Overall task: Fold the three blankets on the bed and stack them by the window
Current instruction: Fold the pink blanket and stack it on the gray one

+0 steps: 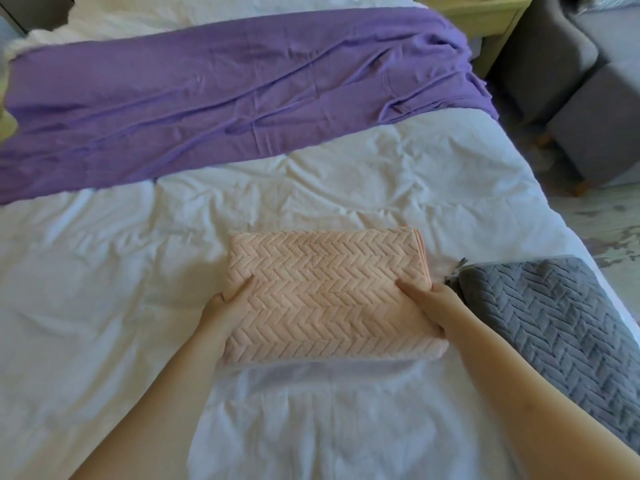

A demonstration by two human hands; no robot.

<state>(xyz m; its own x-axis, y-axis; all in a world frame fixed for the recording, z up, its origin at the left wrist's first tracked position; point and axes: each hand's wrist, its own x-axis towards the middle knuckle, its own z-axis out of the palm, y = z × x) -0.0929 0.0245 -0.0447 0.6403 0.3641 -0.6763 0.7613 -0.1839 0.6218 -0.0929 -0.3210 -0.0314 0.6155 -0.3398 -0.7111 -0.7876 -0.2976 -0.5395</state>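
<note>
A folded peach blanket (325,289) with a herringbone texture lies in the middle of the white bed (104,271). My left hand (228,306) grips its left edge, thumb on top. My right hand (426,299) grips its right edge, fingers under the fold. A folded grey herringbone blanket (547,320) lies at the bed's right edge, beside my right forearm. A purple blanket (225,91) is spread out flat and wrinkled across the far part of the bed.
Grey upholstered seating (595,126) stands on the floor to the right of the bed. A pale wooden nightstand (485,15) sits at the far right corner. The bed's right edge runs diagonally past the grey blanket.
</note>
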